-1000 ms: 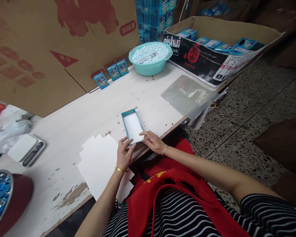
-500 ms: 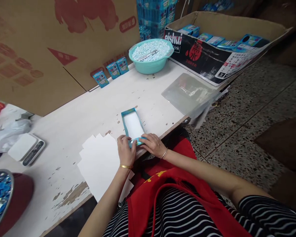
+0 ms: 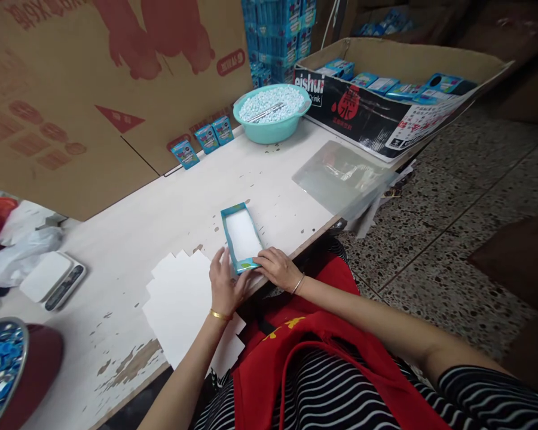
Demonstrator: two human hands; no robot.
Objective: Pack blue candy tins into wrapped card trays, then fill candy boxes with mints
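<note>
Box (image 3: 246, 264) lies at the centre of the frame, near end at the edge of the counter (image 3: 282, 182), probably so both hands reach it easily. The left hand (image 3: 223, 285) has its fingers spread beside the near left corner, thumb toward the near wall; the right hand (image 3: 278, 269) has its fingers close together at the near right corner, seemingly steadying it, though I cannot tell whether they pinch. Just left, white cards (image 3: 174, 304) lie fanned, perhaps for easy lifting. Farther right, clear sheets (image 3: 341, 170) overhang the edge. At upper centre, packets (image 3: 185, 154) stand against cardboard (image 3: 130, 143), likely for support.
</note>
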